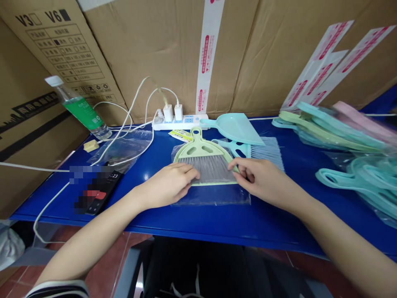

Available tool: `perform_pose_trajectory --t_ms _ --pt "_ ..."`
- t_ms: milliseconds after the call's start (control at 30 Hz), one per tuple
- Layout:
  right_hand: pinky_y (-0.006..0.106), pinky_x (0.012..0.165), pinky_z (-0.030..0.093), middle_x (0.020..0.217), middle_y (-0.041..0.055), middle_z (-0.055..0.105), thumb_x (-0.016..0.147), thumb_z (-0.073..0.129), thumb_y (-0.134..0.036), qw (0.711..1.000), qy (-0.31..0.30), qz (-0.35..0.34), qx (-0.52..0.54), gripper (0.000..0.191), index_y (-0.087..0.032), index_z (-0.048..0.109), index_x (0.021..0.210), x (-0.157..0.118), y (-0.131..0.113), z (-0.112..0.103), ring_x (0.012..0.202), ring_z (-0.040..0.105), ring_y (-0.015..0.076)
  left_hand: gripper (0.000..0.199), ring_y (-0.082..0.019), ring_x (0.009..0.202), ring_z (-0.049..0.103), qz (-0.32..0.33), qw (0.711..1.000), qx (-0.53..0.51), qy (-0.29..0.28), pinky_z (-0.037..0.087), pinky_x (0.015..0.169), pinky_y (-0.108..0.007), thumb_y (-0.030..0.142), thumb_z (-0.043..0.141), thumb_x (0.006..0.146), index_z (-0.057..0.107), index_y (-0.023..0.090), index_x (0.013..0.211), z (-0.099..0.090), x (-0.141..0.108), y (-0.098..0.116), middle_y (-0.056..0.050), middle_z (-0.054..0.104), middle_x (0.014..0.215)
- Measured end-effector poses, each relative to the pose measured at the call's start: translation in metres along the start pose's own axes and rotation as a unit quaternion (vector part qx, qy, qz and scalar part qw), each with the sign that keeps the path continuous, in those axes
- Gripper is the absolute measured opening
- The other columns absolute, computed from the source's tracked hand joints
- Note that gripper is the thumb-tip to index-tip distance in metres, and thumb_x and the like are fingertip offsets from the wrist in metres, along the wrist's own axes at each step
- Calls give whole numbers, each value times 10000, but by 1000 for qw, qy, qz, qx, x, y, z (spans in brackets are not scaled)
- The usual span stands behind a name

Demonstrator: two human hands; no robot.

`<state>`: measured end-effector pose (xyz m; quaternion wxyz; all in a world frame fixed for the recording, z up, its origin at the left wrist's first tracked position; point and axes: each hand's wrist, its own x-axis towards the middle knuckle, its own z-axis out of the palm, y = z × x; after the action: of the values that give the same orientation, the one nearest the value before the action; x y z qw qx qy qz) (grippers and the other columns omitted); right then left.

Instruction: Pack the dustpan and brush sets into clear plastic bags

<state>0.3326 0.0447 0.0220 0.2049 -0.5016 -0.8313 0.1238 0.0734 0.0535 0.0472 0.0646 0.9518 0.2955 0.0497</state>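
A pale green dustpan and brush set [200, 165] lies nested inside a clear plastic bag [214, 195] on the blue table. Its handle points away from me, and the grey bristles face up. My left hand [170, 183] grips the left edge with fingers curled over the bristles. At the right edge, my right hand [259, 176] pinches the side between thumb and fingers. Just behind it are a light blue dustpan [238, 127] and a light blue brush [266, 152], loose on the table. A yellow label [180, 135] sits near the green handle.
Bagged sets in green, blue and pink [335, 128] pile up on the right, with turquoise ones [366, 182] in front. A power strip [176, 122], white cables, a water bottle [83, 111] and a phone [105, 192] occupy the left and back. Cardboard [173, 54] walls the rear.
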Motion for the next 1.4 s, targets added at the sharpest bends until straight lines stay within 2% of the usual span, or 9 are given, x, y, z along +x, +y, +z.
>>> perform_pose_trajectory --t_ms 167,367,567,833,933,1000,1133,1267,1400 --pt "246 484 345 587 -25 491 790 487 -189 999 6 -21 -31 64 -236 504 751 -2 -3 -2 492 487 143 171 -149 748 602 -24 998 -62 -12 484 748 -269 60 536 847 584 170 969 -1 -1 0 -17 631 859" --pt "249 525 366 637 -7 497 806 500 -178 998 -15 -52 -20 121 -219 539 699 -1 -7 -4 546 496 140 143 -168 802 602 -16 999 -31 -31 455 721 -276 73 481 879 570 179 915 -2 0 -1 -30 612 903" --pt "254 518 342 614 -22 449 819 533 -203 998 -30 -52 10 132 -220 561 691 0 -6 -5 521 434 134 150 -145 748 596 -32 997 -41 -64 421 658 -256 83 455 890 559 190 906 -4 -1 -3 -7 612 885" --pt "254 517 333 568 -44 387 809 589 -235 997 -46 -40 50 129 -225 584 680 1 -4 -5 510 416 134 133 -113 628 555 -42 996 -37 -67 381 595 -236 86 482 869 556 196 886 -7 -3 -2 19 611 823" --pt "256 519 331 558 -47 388 804 592 -246 997 -49 -34 56 127 -228 581 678 2 -4 -5 502 413 130 67 -114 633 578 -49 995 -40 -76 392 599 -233 152 520 903 562 197 878 -9 -3 -2 18 632 827" --pt "258 520 329 546 -51 388 808 587 -269 996 -52 -28 61 148 -227 568 668 2 -4 -5 490 405 125 133 -135 686 620 -52 994 -30 -90 412 623 -244 254 501 961 567 195 861 -10 -2 -1 3 655 854" --pt "258 508 313 501 -58 404 865 525 -324 993 -80 2 82 227 -229 526 659 1 -5 -5 454 387 118 264 -193 734 677 -109 986 38 -118 430 616 -279 282 380 1021 562 187 856 -14 1 3 -27 689 834" --pt "257 508 313 482 -62 415 871 511 -338 990 -104 15 92 236 -239 475 659 0 -3 -4 444 391 122 169 -221 733 697 -152 973 88 -146 421 590 -286 235 433 994 560 189 892 -18 1 4 -22 699 768" --pt "262 511 326 497 -65 437 852 537 -376 991 -89 16 100 197 -251 467 717 0 0 -2 449 415 133 124 -221 747 699 -168 968 101 -155 404 589 -278 228 488 966 581 205 887 -23 -1 1 -7 691 726"
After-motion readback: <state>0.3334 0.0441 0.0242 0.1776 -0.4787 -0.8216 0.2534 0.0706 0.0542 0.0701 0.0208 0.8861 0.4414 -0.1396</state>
